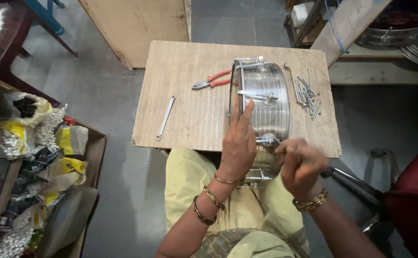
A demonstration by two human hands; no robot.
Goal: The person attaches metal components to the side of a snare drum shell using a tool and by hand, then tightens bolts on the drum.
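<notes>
Nearest the camera, the right hand (301,165) is curled into a closed grip at a small metal lug fitting (268,140) on the near side of the steel drum shell (265,100); its fingers are blurred, so what sits inside the grip cannot be told. Just left of it, the left hand (239,143) lies flat and open against the near left face of the drum shell, fingers together and stretched along the metal, holding nothing. The drum shell stands on its side at the near edge of the wooden surface (185,86), part of it hanging over the person's lap, with tension brackets around its rim. Left of the drum shell, well apart, a slim spanner (165,117) lies on the bare wood. Beyond that, close to the drum shell's far left rim, sit red-handled pliers (211,80). Right of the drum shell, a loose heap of metal rods and bolts (306,92) rests on the surface
</notes>
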